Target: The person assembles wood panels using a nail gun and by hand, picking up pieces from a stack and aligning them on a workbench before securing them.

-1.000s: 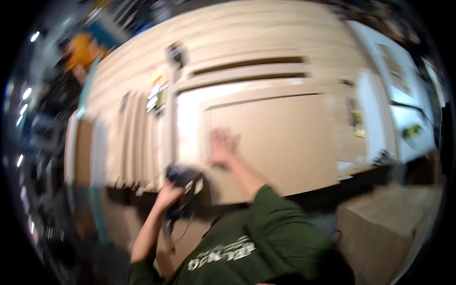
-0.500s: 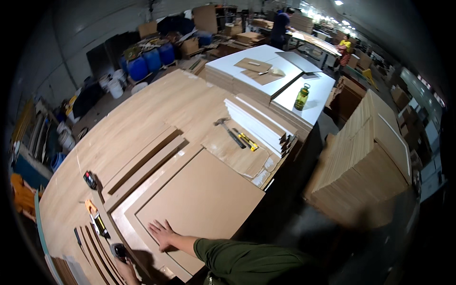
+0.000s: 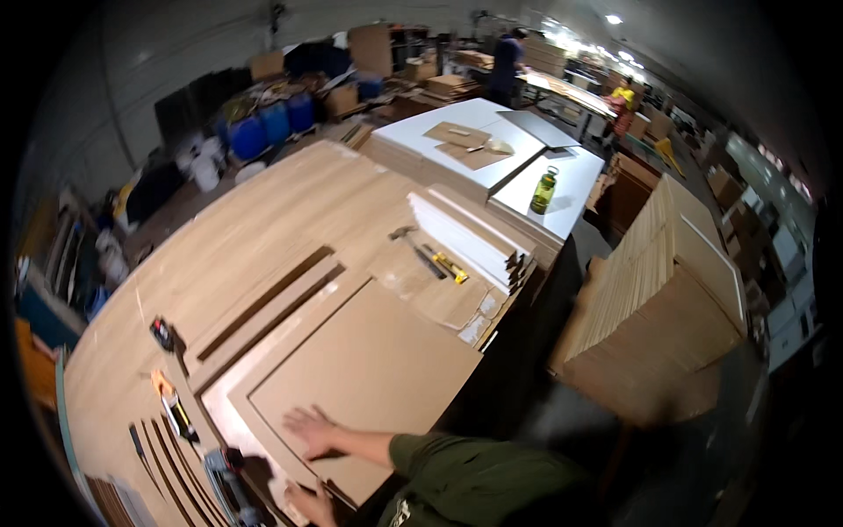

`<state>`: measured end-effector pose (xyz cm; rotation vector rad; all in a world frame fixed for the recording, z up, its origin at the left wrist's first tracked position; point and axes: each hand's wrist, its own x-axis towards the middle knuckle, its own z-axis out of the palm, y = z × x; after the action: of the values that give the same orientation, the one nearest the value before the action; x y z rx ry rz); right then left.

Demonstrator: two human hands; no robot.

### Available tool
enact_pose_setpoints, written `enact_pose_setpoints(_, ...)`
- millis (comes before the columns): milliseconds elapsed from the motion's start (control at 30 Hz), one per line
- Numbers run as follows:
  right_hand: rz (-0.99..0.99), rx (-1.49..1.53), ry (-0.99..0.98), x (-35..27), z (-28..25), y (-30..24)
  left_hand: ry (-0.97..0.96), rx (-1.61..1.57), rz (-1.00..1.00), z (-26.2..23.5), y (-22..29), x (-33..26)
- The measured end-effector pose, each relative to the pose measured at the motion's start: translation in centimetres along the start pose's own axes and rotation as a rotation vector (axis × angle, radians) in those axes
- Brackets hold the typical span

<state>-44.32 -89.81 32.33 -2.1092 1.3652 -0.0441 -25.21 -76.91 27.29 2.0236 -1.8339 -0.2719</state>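
Observation:
My right hand (image 3: 312, 432) lies with spread fingers on a flat brown board panel (image 3: 369, 351), near its left side; motion smears it a little. At the lower edge of the picture my left hand (image 3: 312, 506) is by the panel's near left corner, thumb and fingers apart, with nothing visible in it. Left of that hand a grey-and-black power tool (image 3: 230, 485), shaped like a nail gun, rests on the table. Alongside the panel's left edge runs a narrow strip (image 3: 263, 432), parted from it by a dark gap. The left hand's underside is hidden.
On the wooden table (image 3: 263, 211) lie a hammer (image 3: 417, 250), a yellow cutter (image 3: 450, 267), a tape measure (image 3: 162, 334), an orange-handled saw (image 3: 176, 408) and white mouldings (image 3: 461, 237). A green bottle (image 3: 543, 190) stands on white boards beyond. Stacked panels (image 3: 650, 307) rise at right; two people work far off.
My left hand has left the power tool and moved right to the panel's corner. The tool now lies on the table in fuller view. My right hand stays on the panel.

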Motion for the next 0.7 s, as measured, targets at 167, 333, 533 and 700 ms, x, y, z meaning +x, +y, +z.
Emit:
enact_pose_setpoints(167,0.186,-0.017,0.193,-11.6,-2.0,6.0,-0.042,-0.167,-0.295,0.3,3.6,-3.1)
enact_pose_setpoints(333,0.566,-0.167,0.424,-19.5,-5.1,16.4,0.01,-0.193,-0.301,-0.5,5.5,-2.8)
enact_pose_setpoints(533,0.89,0.004,0.484,-24.3,-10.0,24.3,0.158,-0.141,-0.254,2.7,2.9,-3.6)
enact_pose_setpoints(700,0.747,0.034,0.689,-23.9,-6.0,30.5,0.092,0.068,-0.468,1.2,6.6,-3.1)
